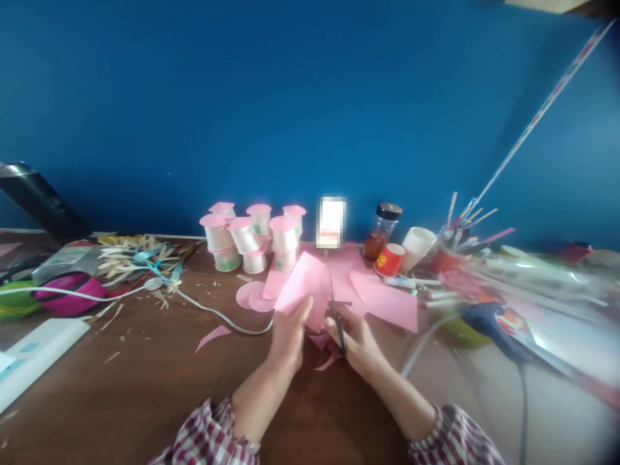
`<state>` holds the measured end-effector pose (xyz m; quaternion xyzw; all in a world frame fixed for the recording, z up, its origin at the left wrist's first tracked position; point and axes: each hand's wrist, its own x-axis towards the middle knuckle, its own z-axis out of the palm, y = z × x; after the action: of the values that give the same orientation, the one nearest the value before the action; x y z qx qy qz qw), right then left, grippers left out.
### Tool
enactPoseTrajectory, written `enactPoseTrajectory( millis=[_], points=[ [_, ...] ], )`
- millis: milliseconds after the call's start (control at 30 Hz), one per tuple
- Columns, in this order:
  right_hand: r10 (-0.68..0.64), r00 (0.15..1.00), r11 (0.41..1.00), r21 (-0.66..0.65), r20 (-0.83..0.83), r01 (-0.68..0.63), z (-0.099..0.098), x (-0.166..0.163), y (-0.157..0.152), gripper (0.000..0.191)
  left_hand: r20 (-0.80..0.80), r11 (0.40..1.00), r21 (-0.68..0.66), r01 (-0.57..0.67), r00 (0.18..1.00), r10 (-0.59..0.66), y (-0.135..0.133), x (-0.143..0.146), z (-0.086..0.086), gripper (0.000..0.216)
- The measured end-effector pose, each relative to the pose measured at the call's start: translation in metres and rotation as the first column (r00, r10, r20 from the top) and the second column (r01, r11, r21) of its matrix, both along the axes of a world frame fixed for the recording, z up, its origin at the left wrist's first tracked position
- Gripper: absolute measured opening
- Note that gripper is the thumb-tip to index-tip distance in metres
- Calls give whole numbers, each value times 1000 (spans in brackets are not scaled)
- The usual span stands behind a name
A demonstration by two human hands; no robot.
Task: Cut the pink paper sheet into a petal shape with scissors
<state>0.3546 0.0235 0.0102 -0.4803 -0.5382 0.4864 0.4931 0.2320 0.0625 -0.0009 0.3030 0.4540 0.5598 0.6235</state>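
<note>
My left hand (288, 332) is closed on a sheet of pink paper (305, 287), holding it up over the brown table (145, 381). My right hand (356, 339) grips a pair of scissors (339, 326) whose blades meet the sheet's lower right edge. Small pink offcuts (213, 336) lie on the table around and under both hands. More pink sheets (385, 297) lie flat just behind the hands, and pink paper discs (252, 296) lie to their left.
A stack of white cups with pink lids (254, 236) stands at the back by the blue wall. A jar (382, 230), a red cup (389, 259), a white cup (417, 247) and several pens (460, 232) crowd the right. A white cable (213, 313) runs past a pink bowl (70, 292) and straw scraps at left.
</note>
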Motion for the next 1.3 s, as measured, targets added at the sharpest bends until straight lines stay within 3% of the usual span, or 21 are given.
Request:
enactPoseTrajectory(
  millis=[367, 1133, 1300],
  points=[
    [-23, 1000, 1000, 1, 10, 23, 6, -2, 0, 24, 11, 1000, 20, 18, 1000, -18, 2, -1, -6, 42],
    [-64, 998, 997, -36, 20, 65, 3, -3, 1, 25, 75, 998, 27, 53, 996, -55, 0, 0, 4, 40],
    [-61, 998, 998, -23, -16, 61, 0, -2, 3, 29, 63, 1000, 0, 1, 998, -1, 2, 1, 1, 43]
  ],
)
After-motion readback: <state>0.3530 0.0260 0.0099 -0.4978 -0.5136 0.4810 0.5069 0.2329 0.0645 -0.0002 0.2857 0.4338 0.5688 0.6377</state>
